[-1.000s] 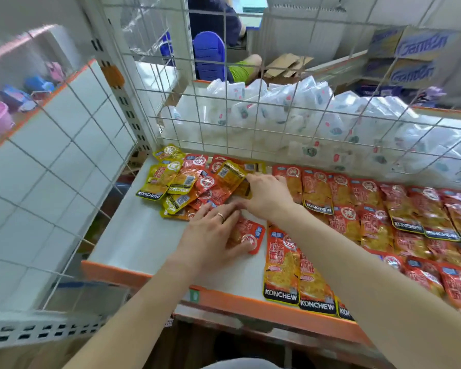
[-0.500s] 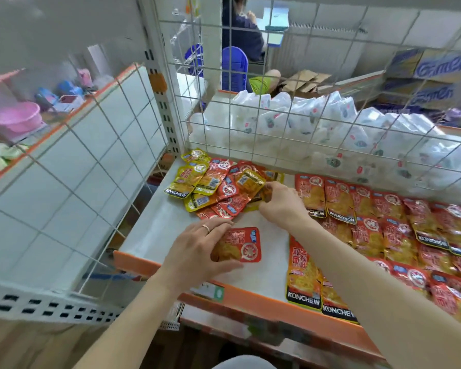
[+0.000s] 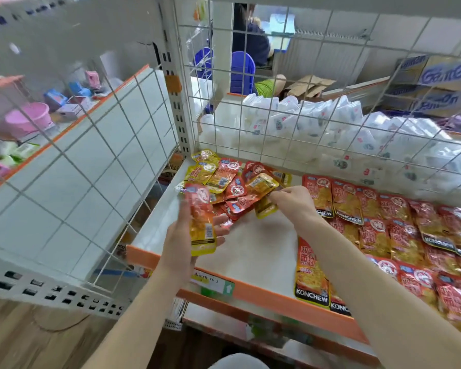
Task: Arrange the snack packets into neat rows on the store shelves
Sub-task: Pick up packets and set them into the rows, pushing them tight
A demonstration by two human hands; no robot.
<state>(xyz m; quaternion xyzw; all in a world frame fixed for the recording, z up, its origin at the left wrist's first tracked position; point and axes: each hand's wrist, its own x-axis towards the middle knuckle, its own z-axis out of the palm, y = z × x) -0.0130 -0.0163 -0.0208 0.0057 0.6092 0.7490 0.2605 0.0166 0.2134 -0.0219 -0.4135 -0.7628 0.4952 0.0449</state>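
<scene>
centre-left, my left hand (image 3: 177,235) grips one snack packet (image 3: 201,227) upright above the shelf (image 3: 256,243). at centre, my right hand (image 3: 294,203) pinches a yellow packet (image 3: 262,211) at the loose pile (image 3: 224,179); neat rows (image 3: 399,225) fill the right.

Both forearms (image 3: 147,310) and both hands (image 3: 180,237) are bare.

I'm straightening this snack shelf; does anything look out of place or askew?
The packet pile at back left of the shelf is jumbled, overlapping at all angles, unlike the neat rows to its right. The left hand holds one packet; the right hand pinches a yellow packet.
</scene>
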